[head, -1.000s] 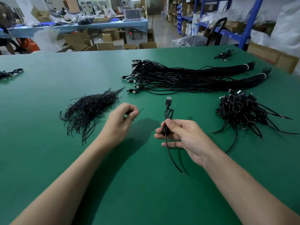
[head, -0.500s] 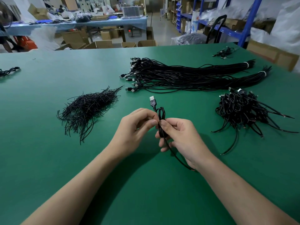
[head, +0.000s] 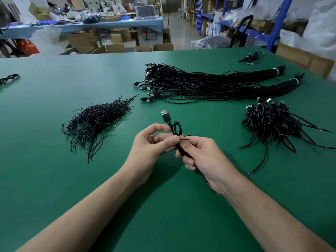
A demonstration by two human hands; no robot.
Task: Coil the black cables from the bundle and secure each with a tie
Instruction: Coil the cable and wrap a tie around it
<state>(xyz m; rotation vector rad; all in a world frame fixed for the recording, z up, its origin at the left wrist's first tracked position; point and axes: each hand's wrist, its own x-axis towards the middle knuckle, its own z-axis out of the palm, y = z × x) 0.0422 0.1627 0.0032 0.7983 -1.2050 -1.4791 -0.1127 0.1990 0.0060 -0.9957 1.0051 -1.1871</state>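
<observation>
My right hand (head: 203, 157) grips a coiled black USB cable (head: 175, 129) above the green table (head: 54, 179); its plug (head: 165, 114) points up and away and its loose tail runs under my wrist. My left hand (head: 151, 144) pinches a thin black twist tie (head: 185, 138) against the coil, just below the loop. The tie's ends stick out to the right. Two long bundles of straight black cables (head: 209, 82) lie beyond, each banded at the right end.
A loose heap of black ties (head: 96, 120) lies to the left. A pile of coiled, tied cables (head: 272, 122) sits at the right. Small cable clusters lie at the far right (head: 251, 58) and the left edge (head: 8, 79). Cardboard boxes and shelves stand beyond the table.
My left hand came from near the tie heap with a tie and met the right hand at the coil. The tie now lies across the coil, and the plug tilted left.
</observation>
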